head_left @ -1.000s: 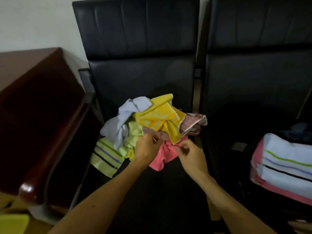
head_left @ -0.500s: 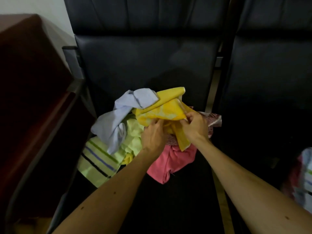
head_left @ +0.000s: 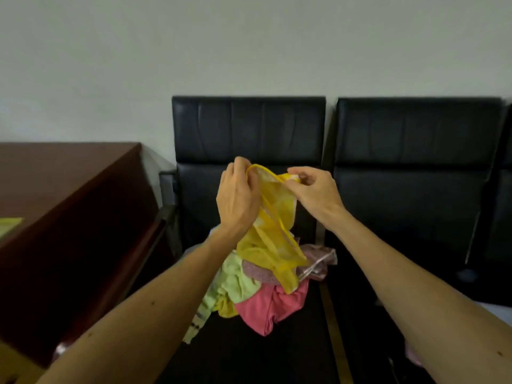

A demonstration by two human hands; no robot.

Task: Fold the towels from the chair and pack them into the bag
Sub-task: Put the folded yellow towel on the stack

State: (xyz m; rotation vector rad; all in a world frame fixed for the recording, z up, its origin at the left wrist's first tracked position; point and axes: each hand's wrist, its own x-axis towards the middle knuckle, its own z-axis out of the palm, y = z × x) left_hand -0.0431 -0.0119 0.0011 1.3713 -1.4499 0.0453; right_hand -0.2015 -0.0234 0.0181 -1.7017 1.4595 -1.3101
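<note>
Pinched by the left grip and right grip, the yellow towel hangs beneath them over the towel pile.

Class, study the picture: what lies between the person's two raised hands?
In the head view, the upper edge of the yellow towel spans the gap, held by the left hand and the right hand; the rest hangs below.

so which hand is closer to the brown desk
Left. The left hand grips the yellow towel on the side toward the desk; the right hand pinches it farther away.
</note>
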